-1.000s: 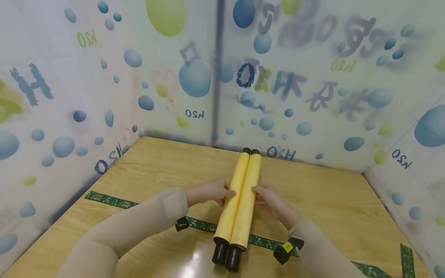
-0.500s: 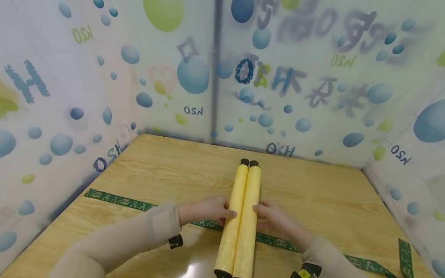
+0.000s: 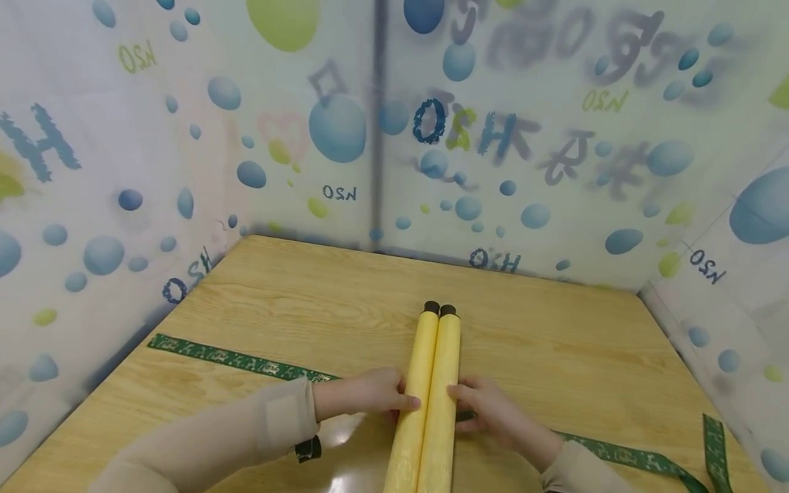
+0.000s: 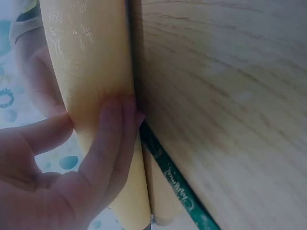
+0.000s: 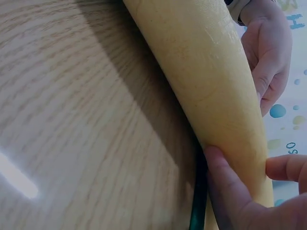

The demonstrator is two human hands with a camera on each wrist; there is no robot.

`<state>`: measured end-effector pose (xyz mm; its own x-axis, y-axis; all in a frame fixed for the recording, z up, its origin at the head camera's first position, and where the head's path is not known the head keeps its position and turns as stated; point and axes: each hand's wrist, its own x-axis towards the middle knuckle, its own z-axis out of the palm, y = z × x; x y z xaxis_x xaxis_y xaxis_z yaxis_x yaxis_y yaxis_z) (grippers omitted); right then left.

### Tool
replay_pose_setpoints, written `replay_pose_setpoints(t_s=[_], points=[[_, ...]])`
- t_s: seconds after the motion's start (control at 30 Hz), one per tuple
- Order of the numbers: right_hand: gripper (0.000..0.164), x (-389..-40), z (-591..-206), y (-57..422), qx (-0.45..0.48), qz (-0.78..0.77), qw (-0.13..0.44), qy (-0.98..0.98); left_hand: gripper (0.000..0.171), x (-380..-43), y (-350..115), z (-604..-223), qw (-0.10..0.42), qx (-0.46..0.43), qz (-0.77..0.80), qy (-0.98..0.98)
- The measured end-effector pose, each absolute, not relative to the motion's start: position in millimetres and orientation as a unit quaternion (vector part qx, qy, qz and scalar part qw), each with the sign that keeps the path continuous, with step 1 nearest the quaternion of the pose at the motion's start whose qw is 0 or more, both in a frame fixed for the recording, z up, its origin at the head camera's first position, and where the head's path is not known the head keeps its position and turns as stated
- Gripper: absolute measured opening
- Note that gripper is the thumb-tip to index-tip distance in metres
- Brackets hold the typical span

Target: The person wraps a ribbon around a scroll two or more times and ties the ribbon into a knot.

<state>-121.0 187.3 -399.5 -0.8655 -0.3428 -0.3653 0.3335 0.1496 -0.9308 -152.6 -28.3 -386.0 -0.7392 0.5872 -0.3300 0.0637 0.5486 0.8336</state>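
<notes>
Two yellow rolls lie side by side, pointing away from me, like a scroll wound up from both ends. In the head view, black knobs (image 3: 431,307) cap the far ends of the left roll (image 3: 422,356) and the right roll (image 3: 447,356); the near ends run out of frame. My left hand (image 3: 372,396) grips the left roll, thumb on top, fingertips partly under it. From the other side my right hand (image 3: 493,414) pinches the right roll. Both wrist views show fingers against the yellow surface (image 4: 91,57). Whether the scroll touches the table, I cannot tell.
A green printed ribbon (image 3: 234,359) runs across the wooden table (image 3: 308,287) and passes under the scroll. Another short green strip (image 3: 715,448) lies at the right edge. Bubble-patterned curtains (image 3: 524,171) enclose the table at the back and sides.
Both hands have drawn the scroll toward me, away from the back curtain. Its near black ends have slid out of the head view. The head view has tilted down slightly.
</notes>
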Motion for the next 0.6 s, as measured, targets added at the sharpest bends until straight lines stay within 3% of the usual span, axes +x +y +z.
replay_pose_setpoints(t_s=[0.6], points=[[0.045,-120.9,-407.9,184.8,0.026,-0.592,0.241,0.768,0.026,-150.2,-29.1,-387.3,0.255,0.237,0.348,0.871]])
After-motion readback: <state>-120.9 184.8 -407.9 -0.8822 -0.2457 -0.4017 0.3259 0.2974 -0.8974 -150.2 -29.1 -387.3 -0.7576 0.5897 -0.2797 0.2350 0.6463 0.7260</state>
